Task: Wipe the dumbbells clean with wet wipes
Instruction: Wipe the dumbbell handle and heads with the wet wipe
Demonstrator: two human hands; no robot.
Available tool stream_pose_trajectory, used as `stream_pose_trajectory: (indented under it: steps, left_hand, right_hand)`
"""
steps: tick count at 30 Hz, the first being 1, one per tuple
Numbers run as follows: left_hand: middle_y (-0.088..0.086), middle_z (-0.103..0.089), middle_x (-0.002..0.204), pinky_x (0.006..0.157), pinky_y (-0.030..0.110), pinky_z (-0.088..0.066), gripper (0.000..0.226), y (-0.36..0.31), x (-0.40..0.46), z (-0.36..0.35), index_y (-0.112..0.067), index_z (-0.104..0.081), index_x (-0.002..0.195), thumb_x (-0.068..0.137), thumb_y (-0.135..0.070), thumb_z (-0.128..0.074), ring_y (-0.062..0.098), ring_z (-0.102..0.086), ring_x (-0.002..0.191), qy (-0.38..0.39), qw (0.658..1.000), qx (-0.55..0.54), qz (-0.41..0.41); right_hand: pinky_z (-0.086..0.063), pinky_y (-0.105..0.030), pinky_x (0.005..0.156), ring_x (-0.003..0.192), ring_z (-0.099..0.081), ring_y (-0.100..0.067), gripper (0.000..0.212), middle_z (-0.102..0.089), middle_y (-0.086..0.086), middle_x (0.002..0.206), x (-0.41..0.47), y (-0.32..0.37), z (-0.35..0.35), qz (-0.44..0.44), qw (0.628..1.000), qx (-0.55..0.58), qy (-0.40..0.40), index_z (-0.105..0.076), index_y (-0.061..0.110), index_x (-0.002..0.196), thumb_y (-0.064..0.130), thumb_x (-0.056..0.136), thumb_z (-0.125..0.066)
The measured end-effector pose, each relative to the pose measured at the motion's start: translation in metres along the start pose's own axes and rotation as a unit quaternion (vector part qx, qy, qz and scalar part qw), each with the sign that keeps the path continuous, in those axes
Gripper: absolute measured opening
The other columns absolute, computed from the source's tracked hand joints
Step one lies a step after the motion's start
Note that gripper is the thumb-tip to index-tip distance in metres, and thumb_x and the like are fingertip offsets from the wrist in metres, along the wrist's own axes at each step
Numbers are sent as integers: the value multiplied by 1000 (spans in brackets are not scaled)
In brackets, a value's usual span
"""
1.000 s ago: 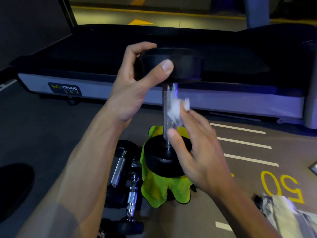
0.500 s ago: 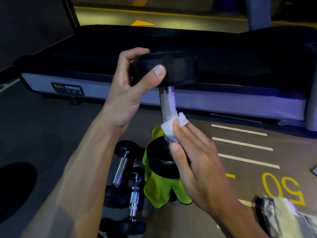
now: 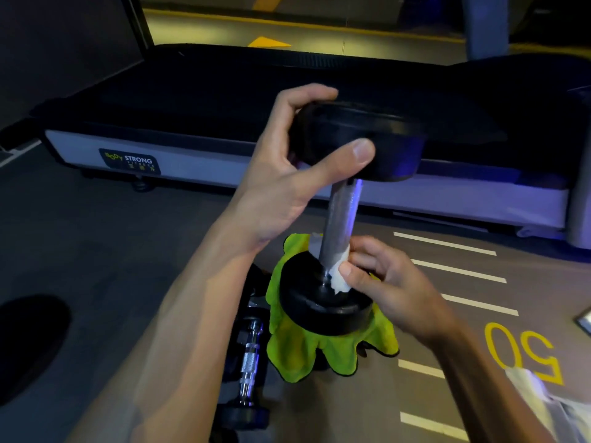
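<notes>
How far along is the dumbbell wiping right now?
Midway, by the look of it. In hand: the left hand grips the top head of the upright dumbbell, standing on the green cloth, while the right hand presses the white wipe to the bottom of its handle. Left: probably the smaller dumbbells lying beside it. What is already clean cannot be told.

The dumbbell (image 3: 340, 215) had matt black rubber-like heads and a dull grey metal bar; the wipe (image 3: 339, 276) by the right hand (image 3: 393, 289) looked soft, the cloth (image 3: 297, 350) below it fluffy.
</notes>
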State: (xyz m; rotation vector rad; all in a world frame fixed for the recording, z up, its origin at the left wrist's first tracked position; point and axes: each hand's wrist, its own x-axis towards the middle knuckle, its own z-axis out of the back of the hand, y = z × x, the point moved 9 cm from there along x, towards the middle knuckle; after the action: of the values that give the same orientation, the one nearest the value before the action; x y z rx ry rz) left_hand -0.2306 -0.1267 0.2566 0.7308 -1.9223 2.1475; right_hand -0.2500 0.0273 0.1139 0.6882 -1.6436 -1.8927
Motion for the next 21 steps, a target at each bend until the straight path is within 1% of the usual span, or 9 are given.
stream_pose_trajectory:
  steps: [3, 5, 8, 10, 12, 14, 15, 18, 21]
  left_hand:
    - [-12, -60, 121, 99, 25, -50, 62, 1, 2, -1, -19, -51, 134, 81, -36, -78, 0, -62, 113, -9, 1000, -2, 2]
    - [-16, -61, 118, 100, 25, -50, 61, 2, 3, 3, -20, -51, 133, 81, -38, -78, -1, -62, 112, -17, 1000, -3, 4]
    - [-14, -61, 122, 97, 22, -49, 60, 3, 2, 6, -19, -51, 133, 82, -36, -77, -2, -62, 112, -19, 1000, -5, 1]
    - [-10, -60, 122, 96, 20, -49, 60, 4, 2, 5, -17, -50, 134, 83, -32, -77, -4, -62, 111, -17, 1000, -7, -1]
    - [-10, -59, 121, 95, 17, -48, 60, 4, 3, 1, -13, -49, 134, 83, -30, -77, -5, -62, 109, -21, 1000, -6, -5]
    - [-10, -59, 120, 94, 16, -47, 61, 4, 5, -1, -12, -50, 134, 83, -30, -78, -5, -62, 108, -30, 999, -7, -8]
    - [-10, -59, 119, 94, 16, -48, 61, 5, 6, -2, -12, -50, 134, 83, -30, -78, -4, -62, 107, -33, 999, -7, -8]
    - [-10, -59, 119, 94, 17, -48, 61, 6, 8, -3, -11, -51, 136, 85, -27, -80, -4, -62, 107, -32, 999, -7, -3]
    - [-10, -59, 122, 96, 20, -49, 63, 6, 7, -3, -14, -51, 136, 83, -32, -79, -3, -61, 110, -32, 999, -7, -5]
  right_hand:
    - [-52, -34, 107, 123, -67, -24, 46, -70, -11, 135, 13, 0, -6, -9, 992, 63, 110, -57, 10, 141, 25, 98, -61]
    - [-52, -35, 108, 123, -67, -25, 43, -70, -14, 136, 16, -1, -11, 2, 991, 64, 121, -58, 7, 141, 19, 100, -59]
    - [-56, -39, 104, 115, -73, -25, 31, -77, -11, 121, 8, -1, -1, 5, 998, 55, 11, -68, 8, 127, 13, 97, -67]
    - [-59, -38, 96, 101, -77, -13, 18, -82, 2, 104, -5, 8, 6, -2, 996, -9, -84, -75, 17, 109, 12, 92, -79]
    - [-57, -34, 87, 93, -75, -6, 16, -81, 13, 93, -22, 22, 10, -15, 966, -160, -203, -76, 24, 99, 22, 85, -85]
    - [-56, -37, 85, 98, -74, -15, 21, -80, 14, 97, -34, 43, 0, -15, 907, -312, -282, -75, 27, 101, 35, 83, -84]
    - [-56, -38, 85, 99, -73, -18, 24, -80, 13, 99, -35, 47, -4, -13, 896, -328, -298, -74, 27, 101, 38, 83, -84]
    - [-59, -32, 83, 88, -75, -5, 21, -81, 12, 91, -21, 27, 8, -24, 955, -165, -245, -74, 24, 96, 34, 82, -87]
    - [-58, -33, 95, 96, -75, -17, 29, -81, -6, 106, 9, 1, 6, -24, 998, 41, -34, -73, 8, 112, 22, 89, -82]
